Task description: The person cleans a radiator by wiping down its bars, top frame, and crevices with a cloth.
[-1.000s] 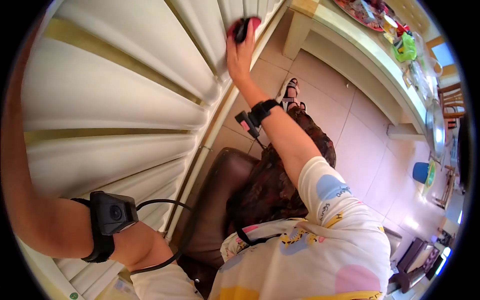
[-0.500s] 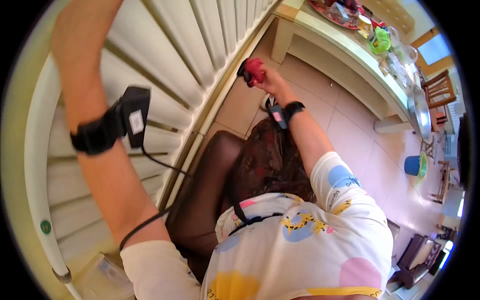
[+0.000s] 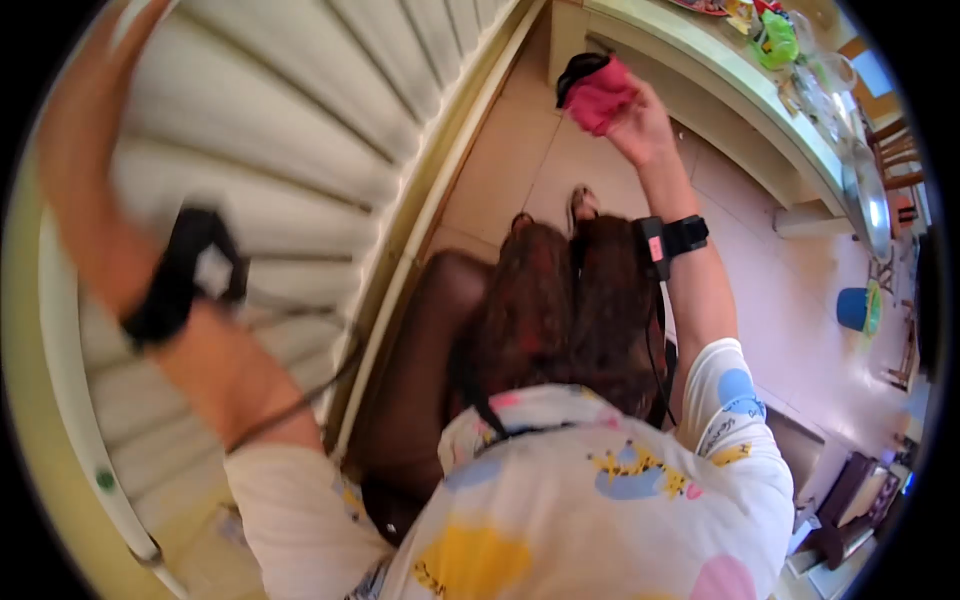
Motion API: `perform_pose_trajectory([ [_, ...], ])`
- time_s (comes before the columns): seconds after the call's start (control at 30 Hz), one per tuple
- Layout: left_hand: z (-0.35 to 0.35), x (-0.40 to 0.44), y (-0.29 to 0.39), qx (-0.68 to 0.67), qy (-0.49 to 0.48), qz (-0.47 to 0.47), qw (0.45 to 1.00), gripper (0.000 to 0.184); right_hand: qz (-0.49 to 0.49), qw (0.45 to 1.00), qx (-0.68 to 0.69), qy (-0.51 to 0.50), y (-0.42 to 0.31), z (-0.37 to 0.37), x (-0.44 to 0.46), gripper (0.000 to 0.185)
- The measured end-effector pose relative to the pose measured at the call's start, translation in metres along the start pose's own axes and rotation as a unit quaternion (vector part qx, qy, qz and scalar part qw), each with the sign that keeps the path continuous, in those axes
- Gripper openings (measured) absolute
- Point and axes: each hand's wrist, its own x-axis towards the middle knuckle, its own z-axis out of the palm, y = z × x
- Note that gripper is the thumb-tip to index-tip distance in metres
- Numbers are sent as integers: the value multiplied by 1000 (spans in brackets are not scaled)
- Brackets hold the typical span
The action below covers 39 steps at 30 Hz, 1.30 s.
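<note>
My right hand (image 3: 640, 118) is closed round a crumpled red and black cloth (image 3: 598, 95), held above the tiled floor in front of the table's lower side. My left hand (image 3: 125, 35) reaches to the upper left, at the top of the white ribbed radiator (image 3: 270, 130); its fingers are blurred and cut by the edge of the view. Each forearm wears a black strap with a small black device and a cable.
A pale table (image 3: 690, 50) at the upper right carries a green bag (image 3: 776, 40) and other items. A metal basin (image 3: 866, 200) stands at its end. Farther right is a blue bucket (image 3: 853, 308). A pipe (image 3: 400, 270) runs along the radiator's foot.
My right hand has moved away from the radiator to the right, bringing the red and black cloth with it. My left arm has shifted along the radiator and now lies farther left than half a second ago.
</note>
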Motion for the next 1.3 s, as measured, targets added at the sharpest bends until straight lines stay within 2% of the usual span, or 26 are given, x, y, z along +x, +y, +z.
perform_pose_trajectory([
  [0.07,-5,1,-6,8,-49,-43,998,40,44,996,59,53,12,-25,60,41],
  [0.13,-14,2,-8,31,-97,-106,989,42,62,997,41,36,18,-50,124,38],
  [0.2,-26,6,1,63,-137,-163,975,44,120,991,46,24,19,-72,169,38],
  [0.3,-36,0,8,95,-166,-192,963,42,156,987,47,17,9,-62,189,37],
  [0.43,-33,0,8,69,-148,-149,975,40,167,973,89,130,0,-55,177,37],
  [0.5,-37,-2,11,71,-198,-208,955,42,165,969,83,165,-7,-51,168,38],
  [0.57,-36,5,17,59,-199,-198,958,42,175,981,-7,82,-14,-47,163,35],
  [0.6,-36,6,21,53,-204,-186,960,42,166,983,-13,82,-15,-45,163,35],
  [0.67,-33,16,30,27,-189,-179,965,41,157,956,-218,121,-14,-36,162,31],
  [0.73,-33,18,36,80,-197,-176,961,39,139,951,-245,126,-15,-28,164,29],
  [0.8,-32,31,49,70,-178,-176,966,38,174,846,-482,146,-13,-33,164,33],
  [0.83,-30,39,58,65,-165,-174,969,38,133,787,-590,120,-17,-32,162,26],
  [0.87,-31,51,68,63,-162,-171,970,38,130,789,-588,123,-11,-43,160,26],
  [0.93,-29,62,83,18,-158,-249,955,35,-92,789,-593,134,6,-64,156,36],
  [0.97,-29,53,75,9,-140,-254,957,35,-113,785,-594,135,6,-44,146,36],
  [1.03,-22,29,47,24,-123,-156,980,38,-45,919,-364,146,18,-4,117,26],
  [1.07,-21,30,47,17,-111,-154,982,38,-58,918,-364,149,20,3,110,26],
  [1.13,-23,34,54,-3,-69,-141,988,37,11,950,-235,203,14,15,111,28],
  [1.17,-29,33,54,-4,-58,-143,988,37,-41,966,-202,156,11,35,101,33],
  [1.2,-31,33,55,-9,-72,-153,986,37,-52,966,-203,150,11,39,104,33],
  [1.27,-38,37,57,-15,-77,-166,983,37,-54,958,-198,199,5,36,117,43],
  [1.3,-35,35,55,-3,-73,-155,985,38,9,946,-158,283,6,29,135,51],
])
